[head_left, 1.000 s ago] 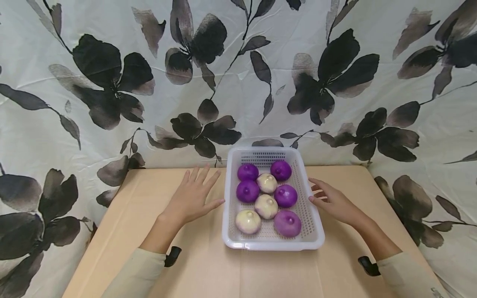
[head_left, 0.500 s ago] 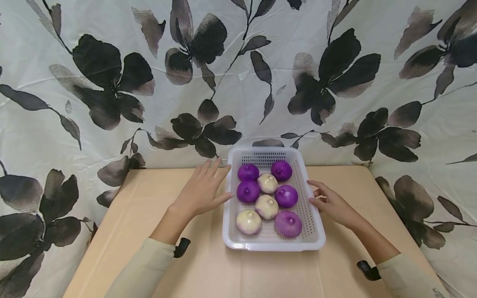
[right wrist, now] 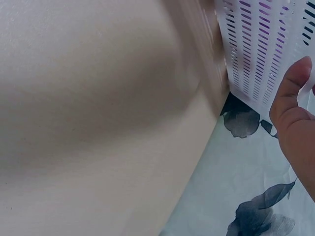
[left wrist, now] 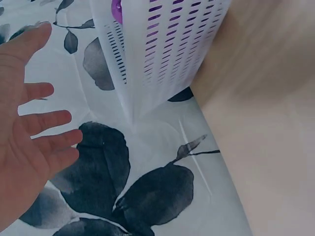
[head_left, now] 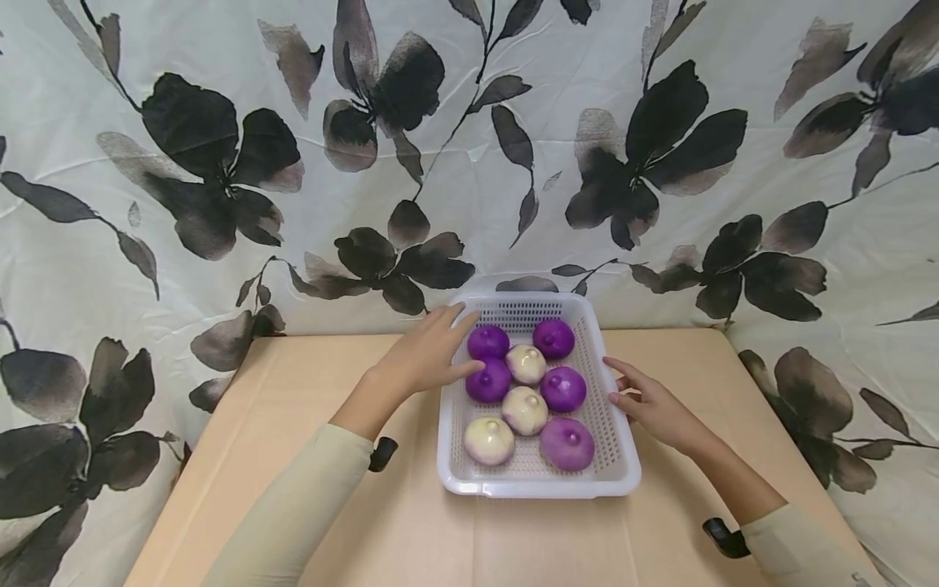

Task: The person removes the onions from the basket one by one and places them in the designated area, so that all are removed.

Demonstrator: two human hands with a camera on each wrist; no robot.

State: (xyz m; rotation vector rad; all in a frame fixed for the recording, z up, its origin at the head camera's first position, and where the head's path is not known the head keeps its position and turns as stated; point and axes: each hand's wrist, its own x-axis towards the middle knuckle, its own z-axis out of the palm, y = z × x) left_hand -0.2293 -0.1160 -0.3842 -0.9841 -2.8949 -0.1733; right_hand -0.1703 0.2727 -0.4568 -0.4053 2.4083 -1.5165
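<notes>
A white perforated plastic basket (head_left: 539, 489) holds several onions: deep purple ones such as the one at the back right (head_left: 553, 337), a paler purple onion (head_left: 567, 444) at the front right, and whitish onions like the front left one (head_left: 489, 441). My left hand (head_left: 421, 355) hovers over the basket's back left rim, its thumb tip over a purple onion. In the left wrist view, this hand (left wrist: 29, 128) has its fingers spread and holds nothing. My right hand (head_left: 656, 408) is at the right rim, fingers loosely bent; the right wrist view shows its thumb (right wrist: 293, 88) against the basket wall (right wrist: 251, 44).
The basket stands on a light wooden table (head_left: 543, 546), near its back edge. Behind the table hangs a white cloth (head_left: 513, 204) with dark flower prints. Each wrist wears a strap with a black piece on it.
My left hand has moved right and toward the back, from beside the basket to over its left rim. The right hand has stayed nearly still at the right rim. The onions have not moved.
</notes>
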